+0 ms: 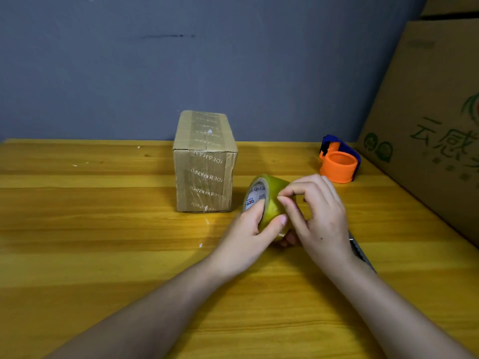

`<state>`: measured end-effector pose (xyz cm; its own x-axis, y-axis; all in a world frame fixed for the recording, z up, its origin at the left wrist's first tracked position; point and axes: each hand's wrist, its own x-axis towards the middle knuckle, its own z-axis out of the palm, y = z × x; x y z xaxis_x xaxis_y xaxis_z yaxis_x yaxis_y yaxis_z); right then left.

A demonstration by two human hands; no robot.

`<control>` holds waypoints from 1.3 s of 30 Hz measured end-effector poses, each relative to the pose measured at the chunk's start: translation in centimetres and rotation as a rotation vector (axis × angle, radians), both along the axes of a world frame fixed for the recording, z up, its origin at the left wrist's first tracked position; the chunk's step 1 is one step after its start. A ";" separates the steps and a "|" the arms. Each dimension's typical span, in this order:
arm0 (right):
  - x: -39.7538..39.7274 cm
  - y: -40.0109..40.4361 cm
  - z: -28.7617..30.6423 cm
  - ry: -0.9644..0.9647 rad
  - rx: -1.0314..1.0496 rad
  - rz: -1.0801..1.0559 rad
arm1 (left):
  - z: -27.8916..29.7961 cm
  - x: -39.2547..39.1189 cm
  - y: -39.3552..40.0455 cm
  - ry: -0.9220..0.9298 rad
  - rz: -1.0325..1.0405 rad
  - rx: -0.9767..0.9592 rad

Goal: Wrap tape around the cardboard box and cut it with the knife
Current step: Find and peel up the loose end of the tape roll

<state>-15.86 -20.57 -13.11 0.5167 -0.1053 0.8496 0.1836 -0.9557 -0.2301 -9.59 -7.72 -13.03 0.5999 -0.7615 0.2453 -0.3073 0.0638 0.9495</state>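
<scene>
A small cardboard box (204,161) stands upright on the wooden table (103,229), with printed clear tape over its top and front. Just right of it, my left hand (248,234) grips a yellowish roll of tape (272,203), thumb across the outer band and a finger in the core. My right hand (318,216) rests against the roll from the right, thumb and forefinger pinched at its surface. A dark knife (360,251) lies on the table behind my right wrist, mostly hidden.
An orange and blue tape dispenser (338,161) sits at the back right. A large printed carton (435,120) leans along the table's right edge. A grey wall stands behind the table.
</scene>
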 end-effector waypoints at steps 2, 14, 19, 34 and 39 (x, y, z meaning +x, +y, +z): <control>-0.2 0.5 0.3 0.030 0.124 0.044 | -0.2 0.2 0.0 -0.010 -0.004 -0.011; -0.3 0.7 0.3 0.119 0.198 -0.020 | -1.9 1.2 -0.7 -0.087 -0.015 -0.038; -0.4 0.7 0.4 0.089 0.270 0.000 | -2.1 1.3 -0.7 -0.089 -0.033 -0.033; -0.4 -0.2 0.7 0.022 -0.007 -0.158 | -2.2 1.2 -1.0 -0.092 -0.037 -0.103; -1.0 0.1 0.9 -0.015 -0.047 -0.108 | -2.1 1.2 -1.1 -0.007 -0.060 -0.145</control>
